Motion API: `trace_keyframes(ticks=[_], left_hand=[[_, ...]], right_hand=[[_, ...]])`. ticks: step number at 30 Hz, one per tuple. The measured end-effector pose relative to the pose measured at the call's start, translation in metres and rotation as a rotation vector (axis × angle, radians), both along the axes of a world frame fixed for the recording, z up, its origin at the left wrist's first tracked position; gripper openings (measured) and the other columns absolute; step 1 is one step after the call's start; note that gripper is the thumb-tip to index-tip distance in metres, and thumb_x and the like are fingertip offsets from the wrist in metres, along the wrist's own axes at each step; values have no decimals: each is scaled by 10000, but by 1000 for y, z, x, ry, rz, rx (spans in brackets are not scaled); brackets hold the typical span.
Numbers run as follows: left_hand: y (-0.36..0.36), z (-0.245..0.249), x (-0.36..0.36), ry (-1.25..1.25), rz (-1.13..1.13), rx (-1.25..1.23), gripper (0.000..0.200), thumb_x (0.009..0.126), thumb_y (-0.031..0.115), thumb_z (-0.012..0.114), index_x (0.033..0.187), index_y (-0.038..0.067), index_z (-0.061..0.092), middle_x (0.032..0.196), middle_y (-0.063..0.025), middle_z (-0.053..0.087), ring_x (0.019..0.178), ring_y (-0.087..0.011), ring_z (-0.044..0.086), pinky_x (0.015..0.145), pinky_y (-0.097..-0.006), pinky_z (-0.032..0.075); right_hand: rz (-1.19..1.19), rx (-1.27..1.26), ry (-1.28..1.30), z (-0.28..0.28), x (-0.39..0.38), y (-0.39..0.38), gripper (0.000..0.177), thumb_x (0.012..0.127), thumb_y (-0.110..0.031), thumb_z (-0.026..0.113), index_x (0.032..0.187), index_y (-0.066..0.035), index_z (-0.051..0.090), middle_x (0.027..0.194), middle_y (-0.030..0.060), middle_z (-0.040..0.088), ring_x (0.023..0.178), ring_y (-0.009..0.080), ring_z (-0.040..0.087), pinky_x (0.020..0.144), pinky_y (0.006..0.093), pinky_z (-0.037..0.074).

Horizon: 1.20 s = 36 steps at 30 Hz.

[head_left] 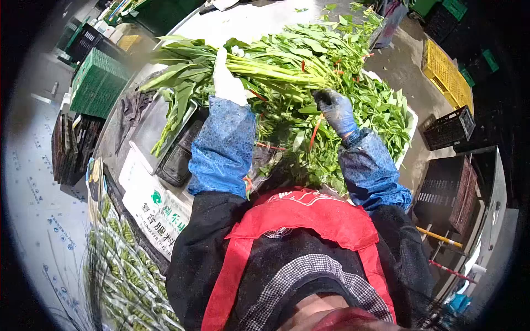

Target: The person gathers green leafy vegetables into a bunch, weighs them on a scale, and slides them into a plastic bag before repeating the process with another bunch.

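My left hand, in a white glove, is closed around a bunch of long-stemmed leafy greens. The bunch lies crosswise, its leaves to the left and its pale stem ends to the right. Near those stem ends is my right hand, in a blue-grey glove with dark fingertips. Its fingers are curled together, and what they pinch, if anything, is hidden. Beneath and behind both hands spreads a heap of loose greens. Red ties show among the leaves.
A dark tray and a white printed sack lie left of my arm. Bagged green vegetables are at lower left. Stacked green crates stand at left; a yellow crate and a black crate stand at right.
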State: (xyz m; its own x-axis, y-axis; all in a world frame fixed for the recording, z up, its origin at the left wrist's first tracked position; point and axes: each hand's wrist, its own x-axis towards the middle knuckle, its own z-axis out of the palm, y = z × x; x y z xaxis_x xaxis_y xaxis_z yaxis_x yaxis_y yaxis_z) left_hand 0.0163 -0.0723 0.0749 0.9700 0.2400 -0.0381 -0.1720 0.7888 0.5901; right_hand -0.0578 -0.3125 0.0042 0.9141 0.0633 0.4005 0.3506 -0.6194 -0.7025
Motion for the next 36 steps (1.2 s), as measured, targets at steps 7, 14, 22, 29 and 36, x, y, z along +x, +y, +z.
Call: trace_keyframes(ticks=[7, 14, 22, 29, 36], left_hand=[[1, 7, -10, 85, 106, -30, 335, 843, 251, 499, 1109, 55, 441, 958, -74, 527, 842, -157, 513, 782, -289, 440], [34, 9, -31, 151, 320, 825, 458, 841, 97, 432, 1276, 47, 295, 1172, -124, 454, 1016, -203, 475, 896, -298, 371], [22, -15, -38, -5, 799, 1748, 711, 727, 77, 581, 1328, 81, 200, 1170, -218, 449, 1054, -301, 482, 889, -343, 392], [37, -18, -35, 269, 986, 1948, 615, 791, 65, 486, 1332, 74, 194, 1147, -205, 466, 918, -210, 550, 904, -281, 387], [0, -2, -51, 181, 771, 1495, 608, 706, 47, 502, 1283, 61, 312, 1116, -196, 500, 893, -246, 561, 831, -288, 429]], right_hand=[[18, -358, -532, 67, 2, 47, 310, 719, -175, 605, 1020, -135, 542, 902, 78, 553, 778, 266, 528, 666, 362, 438], [-19, -456, -217, 31, 28, 4, 89, 743, -127, 541, 795, -98, 607, 703, 118, 544, 668, 292, 552, 581, 377, 452], [-4, -326, -525, 65, 18, 65, 249, 737, -151, 579, 980, -110, 545, 800, 111, 544, 715, 262, 548, 575, 345, 452], [14, -185, 48, 63, 14, 31, 229, 773, -214, 611, 937, -54, 597, 833, 95, 620, 665, 193, 603, 576, 287, 467], [310, 509, 339, 69, -11, 118, 260, 781, -184, 606, 946, 12, 567, 769, 127, 604, 698, 181, 582, 669, 290, 464]])
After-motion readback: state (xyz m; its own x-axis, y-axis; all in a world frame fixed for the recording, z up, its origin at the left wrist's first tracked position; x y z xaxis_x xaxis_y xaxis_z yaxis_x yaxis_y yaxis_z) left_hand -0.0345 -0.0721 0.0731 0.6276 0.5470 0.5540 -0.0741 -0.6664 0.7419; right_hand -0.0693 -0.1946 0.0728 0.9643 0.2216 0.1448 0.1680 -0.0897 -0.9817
